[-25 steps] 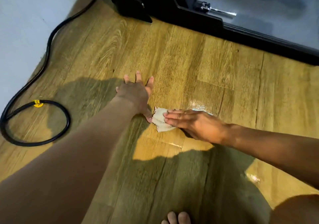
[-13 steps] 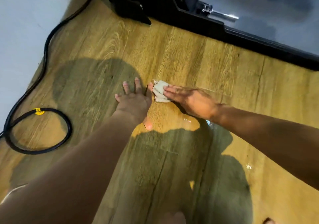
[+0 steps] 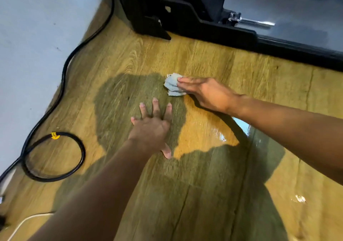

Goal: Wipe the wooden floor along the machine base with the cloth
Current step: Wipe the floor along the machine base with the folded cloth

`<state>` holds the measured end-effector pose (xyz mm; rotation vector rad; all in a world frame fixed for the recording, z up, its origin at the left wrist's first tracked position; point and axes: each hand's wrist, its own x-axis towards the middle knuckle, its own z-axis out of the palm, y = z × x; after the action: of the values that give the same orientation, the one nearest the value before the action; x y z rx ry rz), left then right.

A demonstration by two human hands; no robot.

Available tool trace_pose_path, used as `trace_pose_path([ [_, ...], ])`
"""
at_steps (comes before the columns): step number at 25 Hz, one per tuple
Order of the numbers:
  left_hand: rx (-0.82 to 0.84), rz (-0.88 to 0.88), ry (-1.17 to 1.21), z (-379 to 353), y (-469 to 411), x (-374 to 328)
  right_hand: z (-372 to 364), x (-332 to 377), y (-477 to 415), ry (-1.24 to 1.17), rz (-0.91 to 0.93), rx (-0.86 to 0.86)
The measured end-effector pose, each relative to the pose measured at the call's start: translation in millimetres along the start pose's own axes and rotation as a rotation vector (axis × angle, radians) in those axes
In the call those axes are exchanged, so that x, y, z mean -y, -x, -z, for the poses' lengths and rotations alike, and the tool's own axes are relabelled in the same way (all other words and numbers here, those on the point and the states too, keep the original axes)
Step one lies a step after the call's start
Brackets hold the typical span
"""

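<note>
Right hand (image 3: 207,94): flat, straight fingers pressing crumpled pale cloth (image 3: 173,84) onto grained wooden floor (image 3: 213,62). Left hand (image 3: 152,127): released, fingers splayed flat on floor, nearer. Black machine base (image 3: 213,29) beyond.

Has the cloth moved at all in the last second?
Yes. The cloth, under the right hand, has slid forward, closer to the machine base, and now lies beyond the left hand.
</note>
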<state>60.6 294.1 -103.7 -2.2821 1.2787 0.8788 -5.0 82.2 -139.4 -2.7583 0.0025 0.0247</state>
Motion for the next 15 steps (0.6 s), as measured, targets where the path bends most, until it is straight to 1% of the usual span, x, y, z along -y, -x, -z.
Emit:
trace_pose_path([
  [1,-0.002,0.000,-0.002,-0.1,0.0,0.1,7.5,-13.9,-8.5,0.037,-0.057,-0.033],
  [3,-0.001,0.008,0.000,0.5,1.1,1.2,14.7,-37.6,-29.5,0.027,-0.306,-0.139],
  [4,-0.002,0.011,0.010,1.0,1.5,0.9,14.2,-36.3,-36.3,-0.002,-0.406,-0.177],
  [5,-0.007,0.013,0.021,0.9,2.1,1.0,9.2,-26.8,-36.3,-0.036,-0.429,-0.173],
  [6,-0.009,0.020,0.025,1.1,3.2,1.7,0.5,-11.3,-29.1,-0.046,-0.371,-0.145],
  [8,-0.028,0.031,0.021,-1.8,5.4,4.8,-22.2,23.8,9.9,-0.126,-0.173,-0.069],
  [10,-0.030,0.027,0.061,-6.5,9.6,9.3,-34.1,56.7,54.1,-0.067,0.010,-0.007],
  [11,-0.033,0.020,0.087,-8.9,11.6,11.4,-35.1,65.7,71.1,-0.030,0.080,-0.014],
  [13,-0.061,0.000,0.132,-10.3,11.3,19.1,-31.0,59.9,77.8,0.019,0.223,0.025],
  [14,-0.064,-0.008,0.157,-9.7,11.4,24.3,-23.3,53.6,69.8,0.050,0.208,0.083],
  [15,-0.062,-0.009,0.174,-9.3,12.2,30.6,-19.1,43.0,56.9,0.058,0.132,0.069],
])
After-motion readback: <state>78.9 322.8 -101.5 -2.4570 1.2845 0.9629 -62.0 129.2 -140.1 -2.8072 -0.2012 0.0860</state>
